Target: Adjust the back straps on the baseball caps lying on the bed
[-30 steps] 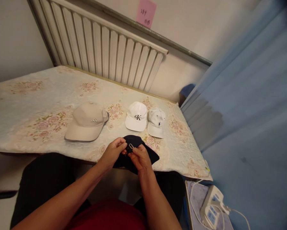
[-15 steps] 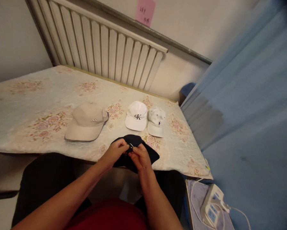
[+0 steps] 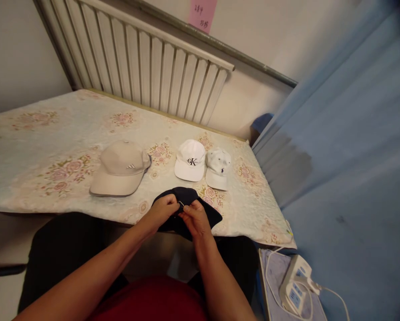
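Note:
A dark navy cap point(image 3: 208, 214) is held over the near edge of the bed, its brim pointing right. My left hand point(image 3: 164, 209) is closed in a pinch on the cap's strap side. My right hand point(image 3: 196, 217) pinches the same part, close beside the left. Between the fingertips shows a small metal buckle point(image 3: 181, 204); the strap itself is mostly hidden by the fingers. Beyond lie a beige cap point(image 3: 121, 167) on the left, a white cap with black letters point(image 3: 190, 160) and a second white cap with a small blue emblem point(image 3: 218, 168).
The bed point(image 3: 96, 125) has a pale floral cover. Behind it stands a radiator point(image 3: 153, 67) under a pipe. A blue curtain point(image 3: 336, 169) hangs on the right. A white power strip point(image 3: 295, 285) with cords sits on a small stand at the lower right.
My left hand has shifted slightly left, its fingers curling tighter. The buckle now tilts a little differently and sits nearer the left fingers. The other caps stay where they were.

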Available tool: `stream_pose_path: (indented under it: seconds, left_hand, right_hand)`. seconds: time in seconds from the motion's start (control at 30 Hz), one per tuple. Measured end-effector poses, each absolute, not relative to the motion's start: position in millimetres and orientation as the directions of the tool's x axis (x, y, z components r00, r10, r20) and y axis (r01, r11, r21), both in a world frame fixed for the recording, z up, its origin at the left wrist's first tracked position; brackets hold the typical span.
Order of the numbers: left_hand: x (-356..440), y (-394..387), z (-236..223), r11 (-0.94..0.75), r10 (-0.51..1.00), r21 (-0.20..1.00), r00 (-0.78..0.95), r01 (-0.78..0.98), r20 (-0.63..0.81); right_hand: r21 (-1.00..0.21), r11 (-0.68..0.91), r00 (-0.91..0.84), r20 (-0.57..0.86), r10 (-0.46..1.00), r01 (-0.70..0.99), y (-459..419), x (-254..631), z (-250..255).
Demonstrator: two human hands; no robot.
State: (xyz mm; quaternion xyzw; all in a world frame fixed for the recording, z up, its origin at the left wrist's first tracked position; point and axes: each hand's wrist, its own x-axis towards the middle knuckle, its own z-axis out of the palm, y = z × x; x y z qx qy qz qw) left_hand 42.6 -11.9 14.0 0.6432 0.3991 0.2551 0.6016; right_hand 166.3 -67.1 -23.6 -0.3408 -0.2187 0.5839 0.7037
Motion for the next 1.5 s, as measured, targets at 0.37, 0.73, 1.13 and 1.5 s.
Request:
stream_pose_path:
  seconds: [0.37, 0.73, 1.13, 1.5]
  left_hand:
    - [40, -13, 10, 0.112, 0.808, 0.986, 0.566, 0.124, -0.163]
    - [39, -14, 6, 0.088, 0.828, 0.991, 0.545, 0.102, -0.130]
    - [38, -25, 2, -0.300, 0.866, 0.907, 0.483, 0.297, 0.128]
    - [39, -28, -7, -0.345, 0.859, 0.893, 0.480, 0.290, 0.176]
  right_hand:
    - [-0.757, 0.092, 0.218, -0.067, 0.974, -0.647, -68, 166, -30]
    - [-0.760, 0.092, 0.218, -0.066, 0.974, -0.643, -70, 165, -30]
    - [-0.771, 0.081, 0.226, -0.084, 0.970, -0.632, -71, 163, -28]
    - [-0.766, 0.117, 0.172, 0.008, 0.985, -0.632, -76, 164, -19]
